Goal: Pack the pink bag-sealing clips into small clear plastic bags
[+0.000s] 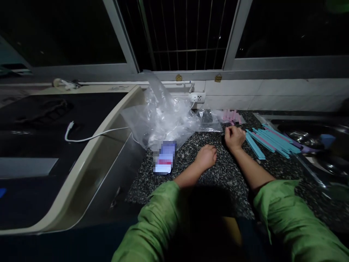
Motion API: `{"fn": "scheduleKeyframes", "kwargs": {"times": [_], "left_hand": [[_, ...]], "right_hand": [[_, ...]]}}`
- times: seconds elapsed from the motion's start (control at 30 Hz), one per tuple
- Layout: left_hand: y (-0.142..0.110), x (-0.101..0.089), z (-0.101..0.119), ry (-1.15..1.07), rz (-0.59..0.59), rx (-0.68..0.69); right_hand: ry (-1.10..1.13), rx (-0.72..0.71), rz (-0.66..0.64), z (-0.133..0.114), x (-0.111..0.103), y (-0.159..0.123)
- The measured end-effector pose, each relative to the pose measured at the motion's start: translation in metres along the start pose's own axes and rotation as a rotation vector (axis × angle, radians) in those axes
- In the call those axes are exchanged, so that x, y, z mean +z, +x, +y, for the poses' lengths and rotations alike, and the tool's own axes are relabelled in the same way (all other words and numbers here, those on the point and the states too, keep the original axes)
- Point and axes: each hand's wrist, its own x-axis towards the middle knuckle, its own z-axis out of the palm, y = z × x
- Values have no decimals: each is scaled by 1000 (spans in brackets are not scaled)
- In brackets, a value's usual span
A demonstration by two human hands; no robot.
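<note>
My left hand (206, 157) rests low over the speckled dark counter (218, 178), its fingers curled under; anything inside them is hidden. To its right and a little farther back is my right hand (234, 138), closed in a loose fist, its contents also out of sight. Beside that hand, on the right, lies a loose spread of long flat blue strips (272, 140) with a few pink ones among them. Just behind it, several short pink strips (231, 116) lie by a clear plastic bag (209, 120). A phone (165, 158) with a lit, blurred screen lies left of my left hand.
A large crumpled clear bag (169, 116) covers the back left of the counter. On the left stands a cream-edged machine with a dark top (89, 156), crossed by a white cable (92, 137). A wall socket (200, 97) is behind; a sink with metal bowls (305, 138) is at right.
</note>
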Motion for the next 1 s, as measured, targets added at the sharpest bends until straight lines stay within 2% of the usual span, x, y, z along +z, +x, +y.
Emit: {"fn": "scheduleKeyframes", "kwargs": {"times": [0.13,0.27,0.5,0.73,0.87,1.0], "left_hand": [[-27,-12,-5,-34,0,-49],[-36,-25,-12,20,-45,-117],[-33,-50,-17,179,-115,-295],[-29,-60,-24,161,-136,-473],[-27,-62,-26,135,-120,-500],[-27,-61,-26,150,-139,-504]], "right_hand": [[52,-240,-40,-43,-8,-16],[118,-400,-144,-90,-8,-20],[184,-345,-373,-157,6,9],[288,-333,-449,-220,25,29],[239,-350,-462,-236,31,31],[284,-320,-355,-223,29,34]]}}
